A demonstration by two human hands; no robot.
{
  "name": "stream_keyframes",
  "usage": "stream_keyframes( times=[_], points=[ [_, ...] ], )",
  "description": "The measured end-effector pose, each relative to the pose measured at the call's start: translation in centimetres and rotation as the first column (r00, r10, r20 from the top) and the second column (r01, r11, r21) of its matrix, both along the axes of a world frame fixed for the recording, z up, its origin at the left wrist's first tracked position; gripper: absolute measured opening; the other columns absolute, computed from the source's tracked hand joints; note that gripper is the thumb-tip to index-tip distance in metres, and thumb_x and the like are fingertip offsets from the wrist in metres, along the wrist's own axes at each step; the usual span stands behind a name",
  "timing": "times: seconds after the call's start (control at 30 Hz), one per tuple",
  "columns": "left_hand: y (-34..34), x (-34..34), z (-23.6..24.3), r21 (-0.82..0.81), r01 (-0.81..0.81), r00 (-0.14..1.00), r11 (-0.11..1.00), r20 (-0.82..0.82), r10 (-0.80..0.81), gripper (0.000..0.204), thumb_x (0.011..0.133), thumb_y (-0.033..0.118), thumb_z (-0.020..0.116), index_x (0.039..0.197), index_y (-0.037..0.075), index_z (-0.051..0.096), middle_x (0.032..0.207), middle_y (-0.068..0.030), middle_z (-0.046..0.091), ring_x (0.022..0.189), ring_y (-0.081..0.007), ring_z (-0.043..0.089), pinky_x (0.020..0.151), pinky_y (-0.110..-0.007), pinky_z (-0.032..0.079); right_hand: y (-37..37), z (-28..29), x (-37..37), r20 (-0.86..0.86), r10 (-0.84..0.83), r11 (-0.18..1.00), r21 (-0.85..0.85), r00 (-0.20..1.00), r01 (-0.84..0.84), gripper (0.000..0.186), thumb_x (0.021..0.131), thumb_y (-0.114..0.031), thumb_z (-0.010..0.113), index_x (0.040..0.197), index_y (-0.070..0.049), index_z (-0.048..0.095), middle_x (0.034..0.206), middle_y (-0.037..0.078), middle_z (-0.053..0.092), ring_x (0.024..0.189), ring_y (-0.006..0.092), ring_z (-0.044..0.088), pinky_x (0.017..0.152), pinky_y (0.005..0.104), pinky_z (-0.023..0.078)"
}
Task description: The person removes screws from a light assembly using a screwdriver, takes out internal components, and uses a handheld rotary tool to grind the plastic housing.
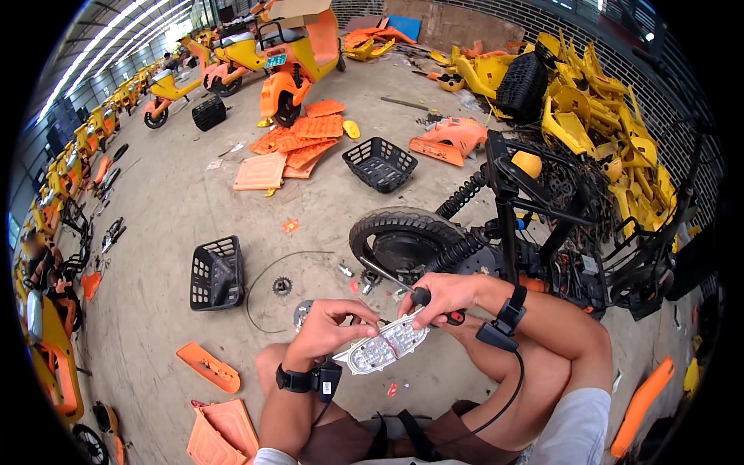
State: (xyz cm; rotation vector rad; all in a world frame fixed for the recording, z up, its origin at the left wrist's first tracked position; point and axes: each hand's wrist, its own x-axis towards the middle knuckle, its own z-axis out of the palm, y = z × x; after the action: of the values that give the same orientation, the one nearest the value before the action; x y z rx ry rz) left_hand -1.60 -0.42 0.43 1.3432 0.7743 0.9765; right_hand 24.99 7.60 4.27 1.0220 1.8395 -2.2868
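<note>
Silvery lamp [385, 348], left hand [332, 328] at its rim, right hand [447, 296] gripping screwdriver [421, 296]

My right fingers [443, 288] hide the middle of the screwdriver [421, 296] handle and overlap one end of the clear lamp unit [372, 354]. Whether my left fingertips [366, 331] pinch anything, I can't tell. Far left of them, the dark rim crops a yellow scooter [48, 345].
</note>
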Motion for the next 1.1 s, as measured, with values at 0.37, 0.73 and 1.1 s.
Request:
stream_keyframes(
  times=[0.37,0.73,1.1],
  points=[
    [-0.3,-0.3,-0.3,-0.119,-0.024,0.985,0.993,0.168,0.044,0.022,0.075,-0.008,0.081,0.095,-0.006,0.071,0.092,-0.0150,0.072,0.085,-0.0209,0.072,0.077,-0.031,0.058,0.1,0.4,-0.3,-0.022,0.030,0.992,-0.119,0.999,-0.033,0.034,0.081,0.000,0.075,0.114,0.006,0.068,0.077,0.005,0.067,0.051,0.0048,0.050,0.048,0.0224,0.040],
    [-0.6,0.1,0.4,-0.137,-0.055,0.974,0.989,0.213,0.084,0.019,0.075,-0.015,0.076,0.091,-0.008,0.068,0.090,-0.0176,0.070,0.083,-0.0270,0.074,0.073,-0.035,0.060,-0.7,0.5,-0.5,-0.069,0.000,0.975,-0.223,0.998,-0.015,0.036,0.081,-0.004,0.077,0.115,0.005,0.067,0.087,0.006,0.068,0.051,0.0054,0.049,0.048,0.0228,0.041],
    [-0.2,-0.3,0.0,-0.088,-0.100,0.983,0.991,0.145,0.112,0.010,0.090,0.001,0.072,0.098,-0.005,0.070,0.094,-0.0138,0.073,0.084,-0.0179,0.070,0.075,-0.030,0.058,-1.7,-0.1,-1.4,-0.181,-0.198,0.946,-0.294,0.963,0.140,0.037,0.081,-0.007,0.076,0.115,0.004,0.066,0.083,0.005,0.066,0.055,0.0080,0.054,0.053,0.0246,0.045]
  ],
)
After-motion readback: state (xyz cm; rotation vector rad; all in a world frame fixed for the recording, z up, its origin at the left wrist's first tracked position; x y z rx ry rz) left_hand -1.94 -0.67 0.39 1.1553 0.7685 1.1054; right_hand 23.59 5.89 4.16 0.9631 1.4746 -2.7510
